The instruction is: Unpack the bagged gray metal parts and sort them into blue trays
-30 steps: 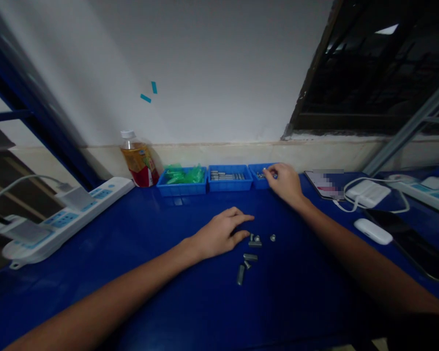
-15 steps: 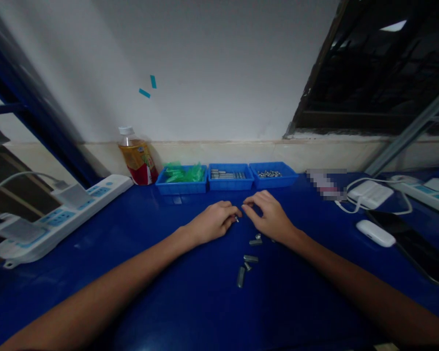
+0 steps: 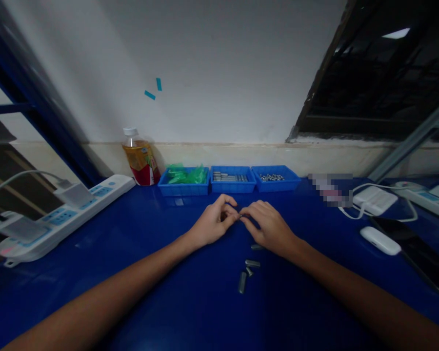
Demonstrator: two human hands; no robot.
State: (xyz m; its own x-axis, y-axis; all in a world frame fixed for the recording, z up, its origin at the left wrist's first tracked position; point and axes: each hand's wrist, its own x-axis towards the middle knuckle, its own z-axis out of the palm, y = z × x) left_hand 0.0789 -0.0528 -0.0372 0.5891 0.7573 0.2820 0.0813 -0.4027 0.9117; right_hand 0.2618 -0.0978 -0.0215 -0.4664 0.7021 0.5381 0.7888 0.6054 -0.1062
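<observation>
My left hand (image 3: pixel 215 222) and my right hand (image 3: pixel 266 225) meet fingertip to fingertip above the blue table. Between their pinched fingers is a small metal piece (image 3: pixel 240 216), mostly covered, so its exact kind is hidden. Nearer to me lie two grey metal cylinders (image 3: pixel 252 263), (image 3: pixel 242 282), with a small screw-like metal piece (image 3: pixel 249 271) between them. Another metal cylinder (image 3: pixel 256 247) shows partly from under my right hand.
Along the wall stand three blue trays: one with green plastic bags (image 3: pixel 190 175), one with metal rods (image 3: pixel 230 177), one with small screws (image 3: pixel 271 177). A drink bottle (image 3: pixel 141 158) and power strip (image 3: pixel 69 214) are left; a white case (image 3: pixel 380 240) and phone (image 3: pixel 417 253) right.
My hands have come together, and the right fingertips now touch the small metal piece that my left hand was holding. The left fingers have turned upward, and the view has shifted slightly.
</observation>
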